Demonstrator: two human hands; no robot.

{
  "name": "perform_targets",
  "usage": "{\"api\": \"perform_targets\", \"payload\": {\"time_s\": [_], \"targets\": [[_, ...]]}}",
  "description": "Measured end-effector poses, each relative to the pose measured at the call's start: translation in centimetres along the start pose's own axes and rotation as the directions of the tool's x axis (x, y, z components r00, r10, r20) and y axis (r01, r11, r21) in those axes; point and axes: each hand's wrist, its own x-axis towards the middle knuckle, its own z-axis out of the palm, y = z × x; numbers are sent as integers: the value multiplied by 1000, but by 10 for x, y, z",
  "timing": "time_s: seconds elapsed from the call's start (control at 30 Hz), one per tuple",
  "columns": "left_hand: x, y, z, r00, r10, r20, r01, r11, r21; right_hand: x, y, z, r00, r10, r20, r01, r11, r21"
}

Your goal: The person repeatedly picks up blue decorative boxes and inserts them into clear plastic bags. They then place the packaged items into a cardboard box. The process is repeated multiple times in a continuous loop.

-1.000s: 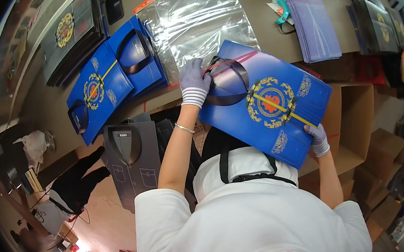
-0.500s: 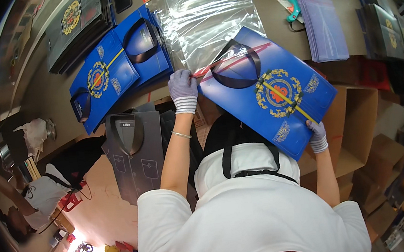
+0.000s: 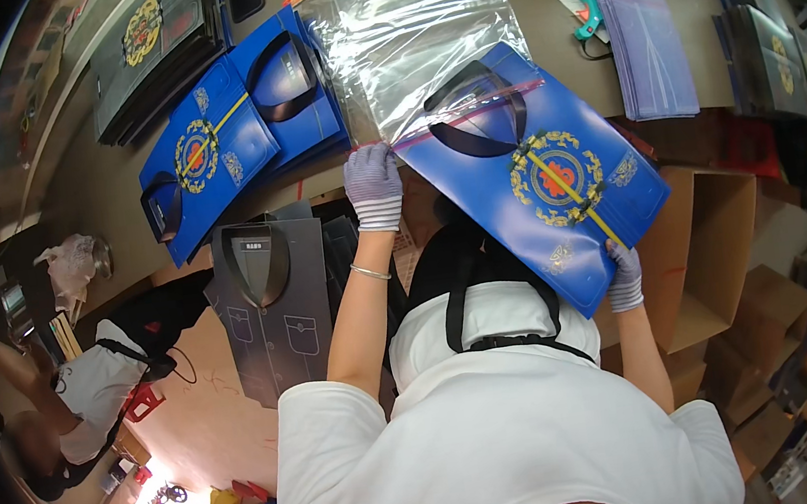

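Note:
My left hand (image 3: 374, 185), in a grey-purple striped glove, pinches the near edge of a clear plastic bag (image 3: 416, 24) lying on the table. At lower right, my gloved right hand (image 3: 624, 275) grips the edge of a blue paper gift bag (image 3: 632, 184) near its bottom corner. The gift bag is tilted, with a gold and red emblem, a yellow band and a dark ribbon handle (image 3: 481, 142). Its handle end lies beneath the plastic bag's red-lined mouth, seen through the film. Fingertips of the right hand are partly hidden.
More blue gift bags (image 3: 242, 126) lie left of the plastic, with a black stack (image 3: 153, 56) behind. A purple stack of sleeves (image 3: 646, 51) and a teal tape cutter (image 3: 586, 16) are at right. Below stand a dark paper bag (image 3: 279, 307) and a cardboard box (image 3: 711, 254). A person (image 3: 103, 390) is at left.
The gift bag has shifted slightly up and left, its handle end further under the plastic. My left hand has moved a little right and down. The plastic's red-lined mouth has spread over the handle.

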Motion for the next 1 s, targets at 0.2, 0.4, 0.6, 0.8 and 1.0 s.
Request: {"api": "perform_targets", "payload": {"time_s": [0.2, 0.4, 0.6, 0.8, 1.0], "targets": [[-3, 12, -6, 1000, 7, -26, -7, 1000, 23, -8, 9, 2, 992, -68, -108, 61, 996, -70], [-2, 13, -1, 997, 22, -76, -22, 1000, -6, -24, 7, 25, 959, -217, -180, 179, 962, -207], [1, 9, -2, 994, -44, -104, 32, 993, -112, -27, 8, 23, 951, -222, -215, 179, 963, -202], [-7, 13, 1, 996, 3, -92, -7, 999, -48, -35, 9, 37, 934, -256, -249, 220, 962, -163], [-4, 47, -8, 976, 215, -32, -217, 973, -81, -38, 14, 42, 931, -313, -189, 260, 930, -260]]}}
